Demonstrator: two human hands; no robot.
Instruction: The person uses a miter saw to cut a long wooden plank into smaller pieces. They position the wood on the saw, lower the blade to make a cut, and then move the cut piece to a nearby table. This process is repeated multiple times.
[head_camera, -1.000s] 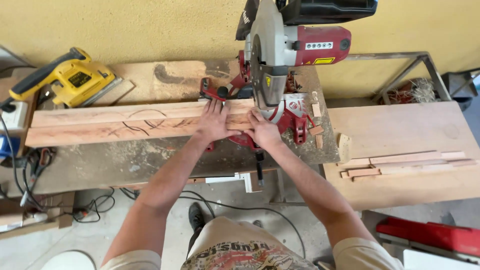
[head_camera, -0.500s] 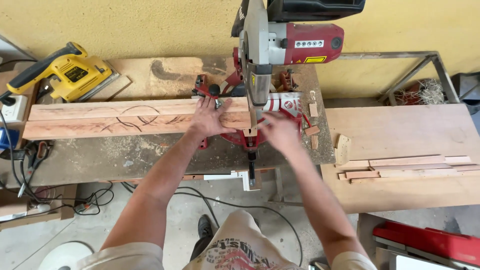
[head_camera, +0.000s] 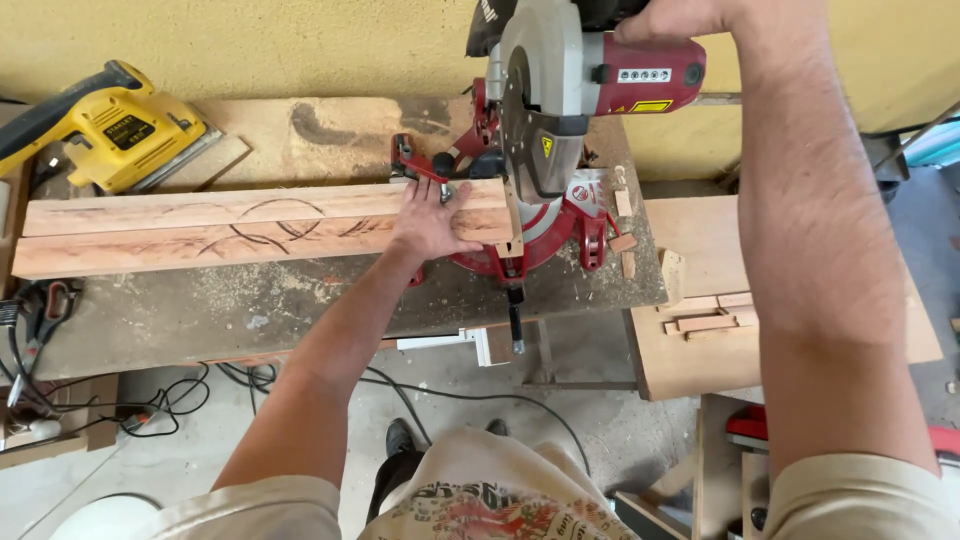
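- The left hand (head_camera: 432, 222) lies flat and spread on the long board (head_camera: 250, 230), pressing it down on the desk (head_camera: 300, 310).
- The right hand (head_camera: 672, 18) is up high, closed around the handle of the red saw (head_camera: 570, 90). The top of that hand is cut off by the picture edge.
- From the head view, the long board lies across the desk from the left side to the saw. Its right end sits just under the round blade cover (head_camera: 540, 110).
- Dark curvy lines are drawn on the board's top, left of the pressing hand.
- The blade cover hangs above the board and does not touch it.
- A yellow power tool (head_camera: 110, 125) sits at the back left of the desk, apart from the board.
- Small wood scraps (head_camera: 625, 240) lie by the saw's right side, and thin strips (head_camera: 705, 320) rest on a lower board to the right.
- To do this cut well, I think the flat hand should stay well left of the blade and push the board firmly against the back fence.
- The saw should come down slowly and straight.
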